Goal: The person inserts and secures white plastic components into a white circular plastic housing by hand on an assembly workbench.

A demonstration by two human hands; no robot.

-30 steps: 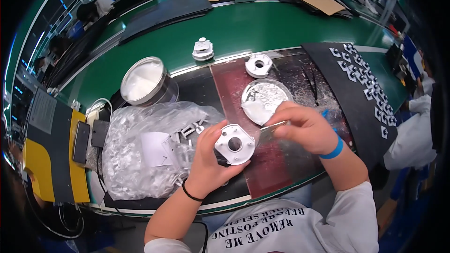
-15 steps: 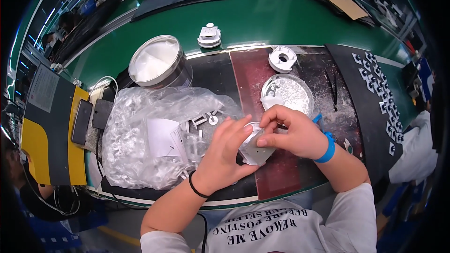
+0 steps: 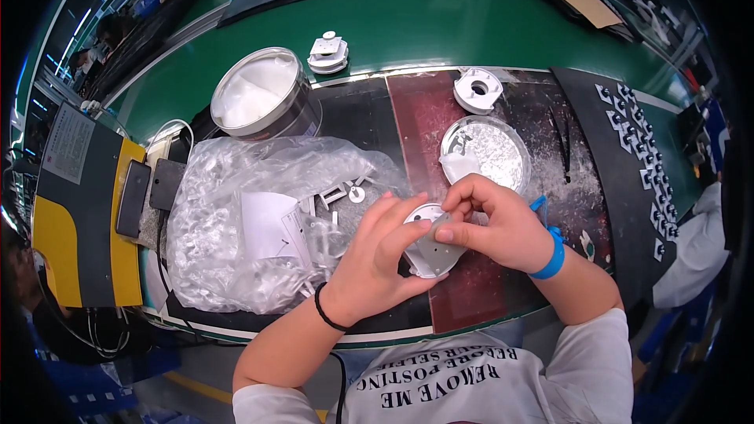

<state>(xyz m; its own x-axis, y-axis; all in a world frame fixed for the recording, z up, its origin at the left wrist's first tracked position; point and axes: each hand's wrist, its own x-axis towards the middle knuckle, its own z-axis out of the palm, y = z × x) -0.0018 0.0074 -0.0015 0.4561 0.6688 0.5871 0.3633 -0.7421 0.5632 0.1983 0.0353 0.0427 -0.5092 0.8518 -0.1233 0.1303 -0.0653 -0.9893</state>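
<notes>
Right now, the person's left hand (image 3: 377, 259) is curved around a round white casing (image 3: 425, 268), with the thumb below and the fingers above. The right hand (image 3: 499, 228) is drawn in close, thumb and index finger together at a grey plate (image 3: 437, 249) that lies over the casing's face, tilted towards me. The curled fingers block my line of sight, so I can't fairly tell whether that hand has anything besides the plate.

Just left of the left hand is a clear bag (image 3: 208, 224), with a white paper (image 3: 265, 224) on it and loose white bits (image 3: 333, 195) at its near side. Beyond the bag, farther from that hand, is a tub (image 3: 302, 119) with something white inside. Past the hands, on the green bench (image 3: 408, 27), sits a stacked white part (image 3: 327, 55).

Right above the right hand is a round dish (image 3: 506, 153), a white scrap (image 3: 459, 166) at its near-left edge, and behind it a white ring (image 3: 491, 94). Tweezers (image 3: 565, 145) lie up and right of that hand. Farther right, a black mat (image 3: 589, 110) bears rows of small pieces (image 3: 628, 137).
</notes>
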